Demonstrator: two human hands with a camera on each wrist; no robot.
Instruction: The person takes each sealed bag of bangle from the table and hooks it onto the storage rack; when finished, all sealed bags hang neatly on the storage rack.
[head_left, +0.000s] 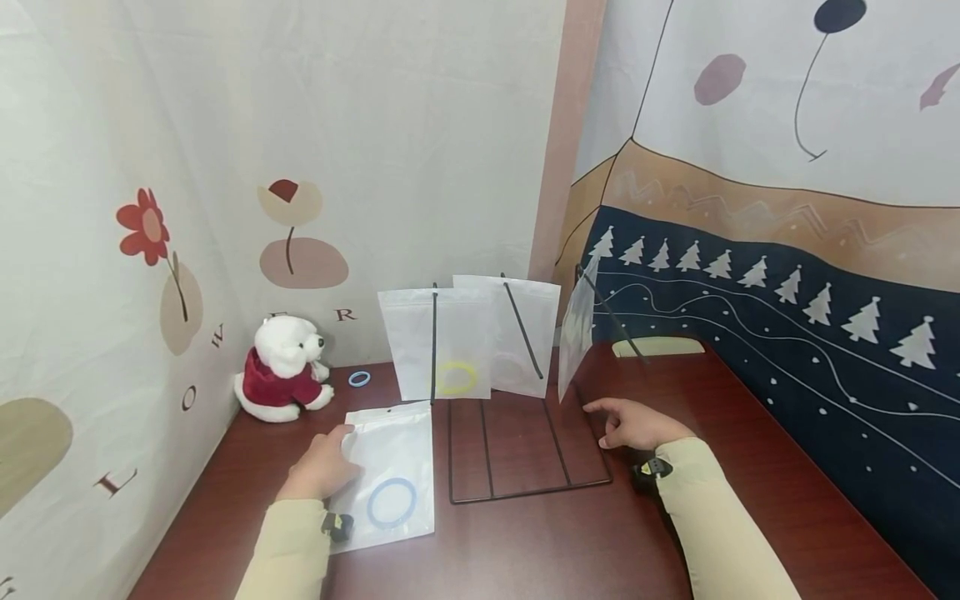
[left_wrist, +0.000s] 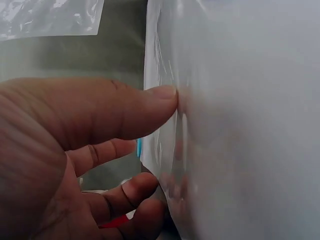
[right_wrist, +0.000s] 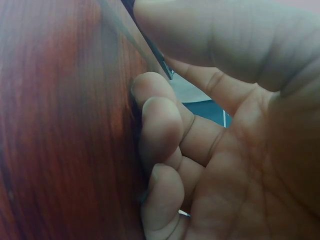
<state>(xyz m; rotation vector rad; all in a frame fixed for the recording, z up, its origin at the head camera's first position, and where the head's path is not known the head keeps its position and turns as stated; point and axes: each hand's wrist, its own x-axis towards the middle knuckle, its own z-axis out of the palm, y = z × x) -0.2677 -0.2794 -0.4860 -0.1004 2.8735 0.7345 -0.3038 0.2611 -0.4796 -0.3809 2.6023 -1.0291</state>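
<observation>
My left hand (head_left: 322,467) pinches the left edge of a white translucent zip bag (head_left: 390,433). In the left wrist view, its thumb lies on the front of the bag, with fingers behind the edge. A light blue ring (head_left: 392,502) shows through this bag's lower half. To its right, a black wire rack (head_left: 531,495) rests on the table. My right hand (head_left: 641,423) holds the rack's right side rod between thumb and index finger, the other fingers curled against the tabletop. Three more zip bags hang on the rack's upright rods, one showing a yellow ring (head_left: 457,378).
A white plush bear (head_left: 285,367) in red clothes sits at the back left of the brown table (head_left: 525,550). Beside it lies a small blue ring (head_left: 359,379). A pale flat piece (head_left: 658,347) is at the back right edge. Printed cloths surround the table.
</observation>
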